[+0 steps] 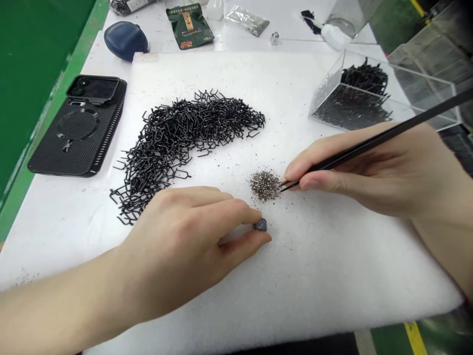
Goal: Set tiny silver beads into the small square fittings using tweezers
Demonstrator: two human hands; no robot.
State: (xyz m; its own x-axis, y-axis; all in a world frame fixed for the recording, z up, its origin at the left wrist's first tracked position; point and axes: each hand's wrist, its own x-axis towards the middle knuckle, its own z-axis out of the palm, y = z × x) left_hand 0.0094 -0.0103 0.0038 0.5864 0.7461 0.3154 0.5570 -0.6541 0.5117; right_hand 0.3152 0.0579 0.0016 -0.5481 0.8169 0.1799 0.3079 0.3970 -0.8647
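Between the thumb and forefinger of my left hand [192,236] is a small dark grey metal block [260,225], held just above or on the white foam sheet [314,281]. My right hand [369,172] grips black tweezers [354,143] like a pen. Their two tips are slightly apart at the right edge of a pile of tiny shiny metal pieces [264,186]. I cannot tell whether a piece is between the tips. Behind my left hand curves a large heap of thin, black, fork-shaped parts [192,128].
On the left lies a phone in a black case [79,125]. A clear box [328,101] with more black parts stands at the right. Along the back are a dark blue rubber bulb [125,39], a green packet [189,27], a clear bag [247,19] and a small metal block [274,38].
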